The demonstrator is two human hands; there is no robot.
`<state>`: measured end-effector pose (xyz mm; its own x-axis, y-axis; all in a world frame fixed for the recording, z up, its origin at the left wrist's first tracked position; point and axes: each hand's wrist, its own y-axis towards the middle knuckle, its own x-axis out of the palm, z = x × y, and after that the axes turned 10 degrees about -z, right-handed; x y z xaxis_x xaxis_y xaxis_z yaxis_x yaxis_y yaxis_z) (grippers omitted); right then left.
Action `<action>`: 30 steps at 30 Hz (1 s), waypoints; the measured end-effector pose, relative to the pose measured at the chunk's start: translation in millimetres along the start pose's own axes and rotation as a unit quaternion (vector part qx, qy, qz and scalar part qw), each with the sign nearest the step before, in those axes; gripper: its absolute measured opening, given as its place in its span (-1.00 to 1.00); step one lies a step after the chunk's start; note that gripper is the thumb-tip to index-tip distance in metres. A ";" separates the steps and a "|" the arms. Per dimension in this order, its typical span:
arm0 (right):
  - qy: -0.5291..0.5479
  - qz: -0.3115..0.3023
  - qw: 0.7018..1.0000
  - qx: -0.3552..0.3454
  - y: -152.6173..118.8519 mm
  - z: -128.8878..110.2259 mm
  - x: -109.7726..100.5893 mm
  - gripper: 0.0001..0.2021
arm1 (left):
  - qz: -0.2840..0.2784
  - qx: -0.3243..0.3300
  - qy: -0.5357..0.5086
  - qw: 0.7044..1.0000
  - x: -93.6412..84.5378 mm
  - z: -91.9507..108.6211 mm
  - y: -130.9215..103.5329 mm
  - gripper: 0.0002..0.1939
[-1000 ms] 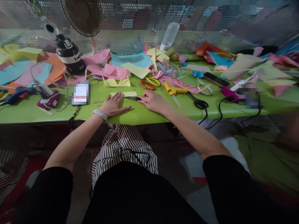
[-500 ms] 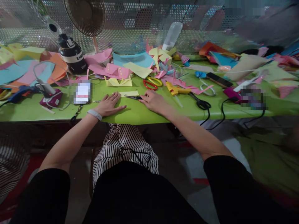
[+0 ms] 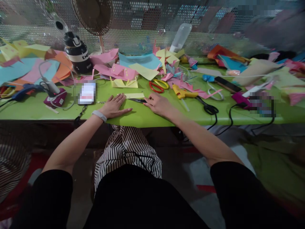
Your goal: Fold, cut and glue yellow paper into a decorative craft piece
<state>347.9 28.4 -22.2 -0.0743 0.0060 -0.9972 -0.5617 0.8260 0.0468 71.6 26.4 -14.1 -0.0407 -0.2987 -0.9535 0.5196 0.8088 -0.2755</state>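
My left hand (image 3: 114,106) lies flat on the green table (image 3: 133,118), fingers spread, with its fingertips at the left end of a pale yellow paper strip (image 3: 134,95). Between the fingers of my right hand (image 3: 158,104) is a dark craft knife (image 3: 139,100), its pointed blade directed left along the strip's near edge. The knife's handle is mostly hidden by the hand. Just beyond the strip stands a folded yellow paper piece (image 3: 124,83) with a jagged top. Scissors with red and yellow handles (image 3: 159,85) rest behind my right hand.
A yellow glue gun (image 3: 183,92) and black-handled scissors (image 3: 210,108) lie to the right. On the left are a phone (image 3: 87,93), a purple power block (image 3: 56,98) and a blue glue gun (image 3: 26,92). Coloured paper, a black bottle (image 3: 78,57) and a fan (image 3: 94,14) line the back.
The view has shifted slightly, so the table's things appear a little farther right. Both hands keep nearly the same pose, with the knife still held beside the strip.
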 end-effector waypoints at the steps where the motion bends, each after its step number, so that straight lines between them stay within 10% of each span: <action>1: 0.004 -0.004 1.000 0.004 0.0 -0.3 -0.2 -0.58 | -0.001 0.000 -0.001 1.000 -0.1 0.0 -0.1 0.00; 30: -0.011 0.008 1.000 0.028 4.7 -0.6 4.1 -0.58 | -0.022 -0.031 -0.041 0.998 -6.4 19.2 10.8 0.01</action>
<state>344.5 32.0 -26.1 -0.0645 0.0314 -0.9974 -0.5139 0.8557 0.0602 93.9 27.3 -8.6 0.0083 -0.3723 -0.9281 0.4655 0.8229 -0.3259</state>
